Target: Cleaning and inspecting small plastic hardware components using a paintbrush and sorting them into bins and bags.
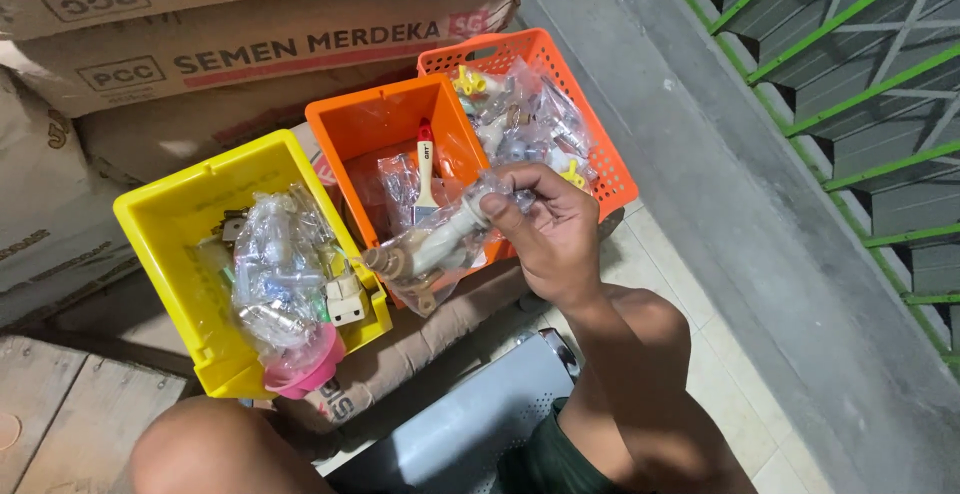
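My right hand (pixel 555 239) holds up a clear plastic bag with a beige plastic tap (pixel 430 249) inside, over the front edge of an orange bin (pixel 380 114). A small paintbrush (pixel 425 169) with a red and cream handle stands in that bin. To the left, a yellow bin (pixel 170 214) holds bagged fittings, white plug pieces (pixel 345 299) and a pink cup-shaped part (pixel 305 364). Behind, an orange mesh basket (pixel 610 164) is full of bagged fittings with yellow parts. My left hand is out of sight.
Brown paper sacks (pixel 250 54) are stacked behind and under the bins. A grey concrete ledge (pixel 720 154) runs along the right, with green metal grating (pixel 860 74) beyond. A grey perforated metal piece (pixel 470 414) lies below my arm. My knee (pixel 210 449) shows at bottom left.
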